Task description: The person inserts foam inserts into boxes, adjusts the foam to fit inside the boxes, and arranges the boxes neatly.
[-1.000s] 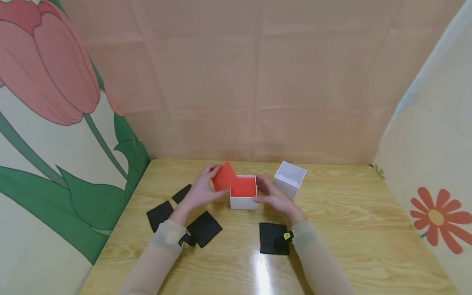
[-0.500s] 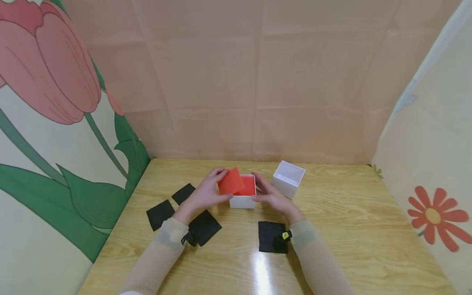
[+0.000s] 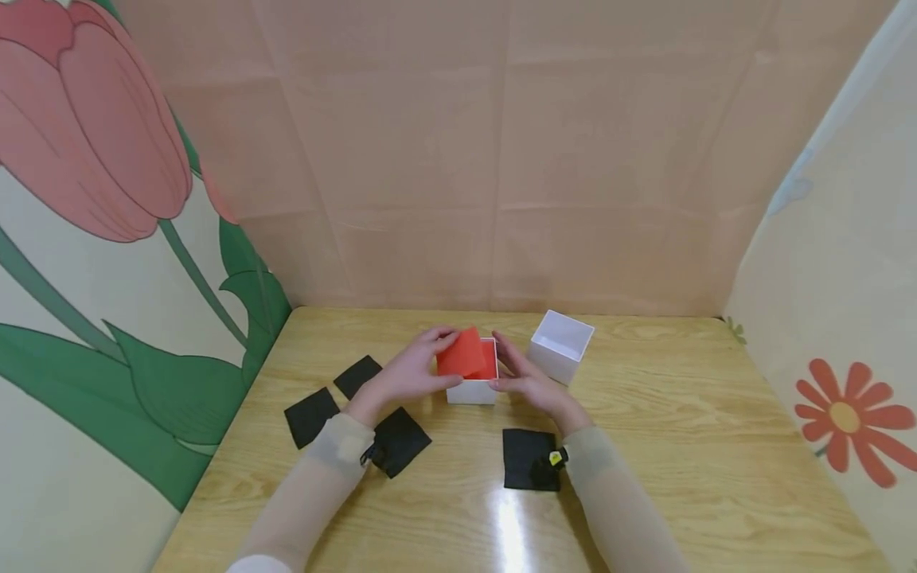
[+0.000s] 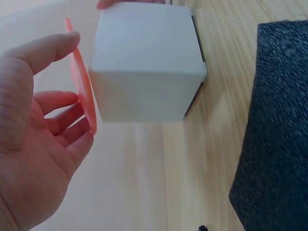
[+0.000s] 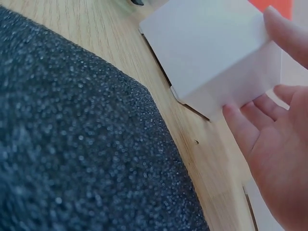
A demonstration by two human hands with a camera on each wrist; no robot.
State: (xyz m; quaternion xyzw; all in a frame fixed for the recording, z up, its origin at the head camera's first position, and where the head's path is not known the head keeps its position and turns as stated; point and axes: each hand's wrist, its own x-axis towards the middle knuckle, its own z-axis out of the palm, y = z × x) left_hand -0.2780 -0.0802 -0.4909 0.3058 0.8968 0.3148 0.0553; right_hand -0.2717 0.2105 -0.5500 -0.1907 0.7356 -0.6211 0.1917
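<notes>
My left hand (image 3: 414,371) holds a thin red square sheet (image 3: 458,355) by its edges, thumb on one side and fingers on the other. The sheet is tilted over the left part of a small white box (image 3: 470,392), whose inside shows red (image 3: 490,360). In the left wrist view the sheet's edge (image 4: 86,96) stands beside the box's outer wall (image 4: 144,57). On the box's right side my right hand (image 3: 530,380) grips it, thumb near the front corner and fingers along the side wall (image 5: 245,82). The bottom of the box is hidden.
A second white box (image 3: 561,344), open side up and tilted toward me, stands behind my right hand. Black square sheets lie on the wooden table (image 3: 680,430): one (image 3: 526,459) near my right wrist and several, including this sheet (image 3: 311,416), around my left forearm.
My left hand has moved right with the red sheet, which now covers more of the box's opening. The right hand has kept its place on the box.
</notes>
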